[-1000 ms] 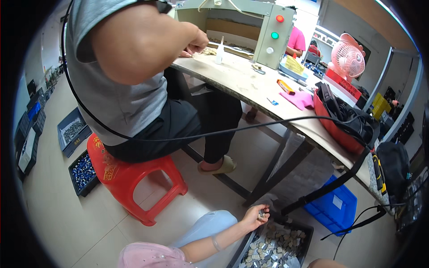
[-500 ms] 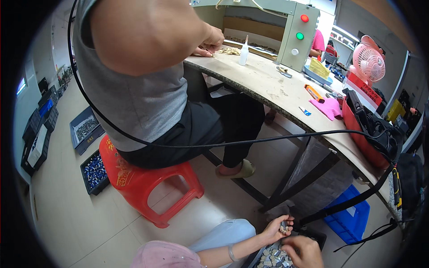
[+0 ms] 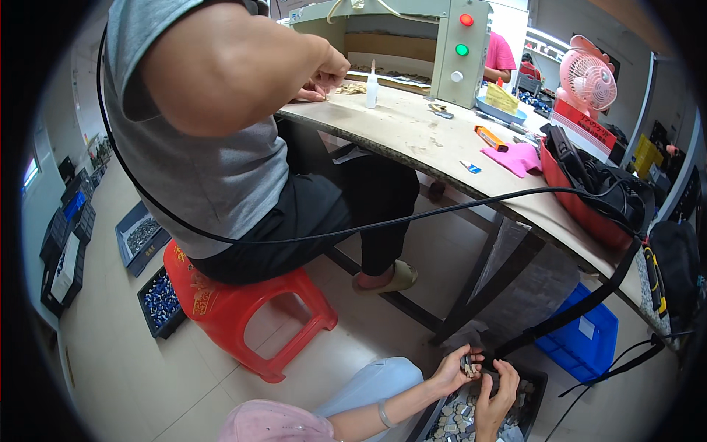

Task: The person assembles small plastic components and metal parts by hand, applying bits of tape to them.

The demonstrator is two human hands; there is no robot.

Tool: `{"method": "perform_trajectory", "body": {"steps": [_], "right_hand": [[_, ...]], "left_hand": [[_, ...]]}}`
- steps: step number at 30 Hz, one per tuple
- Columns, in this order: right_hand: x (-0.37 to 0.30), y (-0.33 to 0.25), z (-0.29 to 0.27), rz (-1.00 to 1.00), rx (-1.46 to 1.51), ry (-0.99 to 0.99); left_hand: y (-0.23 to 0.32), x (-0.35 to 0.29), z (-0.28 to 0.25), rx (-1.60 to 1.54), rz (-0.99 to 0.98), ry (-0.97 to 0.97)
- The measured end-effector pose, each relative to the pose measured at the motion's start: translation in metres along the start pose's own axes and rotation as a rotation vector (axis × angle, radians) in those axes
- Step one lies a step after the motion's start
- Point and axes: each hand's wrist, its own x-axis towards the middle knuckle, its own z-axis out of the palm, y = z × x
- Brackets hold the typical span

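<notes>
My left hand [image 3: 458, 370], at the end of a forearm with a bracelet, is cupped palm up around several small flat pieces [image 3: 467, 365], grey and tan. Their exact kind is too small to make out. Beside it, my right hand [image 3: 498, 398] is raised with thumb and fingers apart, and I see nothing between them. Both hands are over a dark bin [image 3: 543, 383], filled with many similar loose pieces [image 3: 455, 421] in grey, tan and silver. Part of the bin is hidden behind my hands.
Ahead, a person in a grey shirt [image 3: 221, 177] sits on a red stool [image 3: 258, 324], working at a bench [image 3: 412, 132]. A blue crate [image 3: 589, 331] stands right of my bin, near the table legs. A black cable [image 3: 353, 230] crosses the view. Parts bins [image 3: 162, 298] stand left.
My right hand has risen from the loose pieces to beside my left hand, its fingers spreading. My left hand stays cupped around its pieces. The view has shifted slightly.
</notes>
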Motion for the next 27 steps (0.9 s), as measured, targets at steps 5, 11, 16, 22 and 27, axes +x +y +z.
{"method": "perform_trajectory", "body": {"steps": [5,11,16,22,27], "right_hand": [[-0.009,0.002,0.013,-0.06,-0.097,-0.088],[-0.012,0.006,0.027,-0.099,-0.198,-0.098],[-0.005,0.005,0.024,-0.126,-0.203,-0.063],[-0.004,0.008,0.024,-0.14,-0.202,0.066],[-0.005,0.011,0.015,-0.116,-0.179,0.053]], "left_hand": [[-0.007,0.0,0.009,0.074,0.011,-0.02],[-0.007,0.002,0.004,0.056,-0.054,-0.078],[-0.001,-0.008,0.018,0.064,-0.071,-0.049],[-0.001,-0.007,0.018,0.0,-0.123,-0.063],[0.001,-0.008,0.011,0.014,-0.12,-0.169]]}}
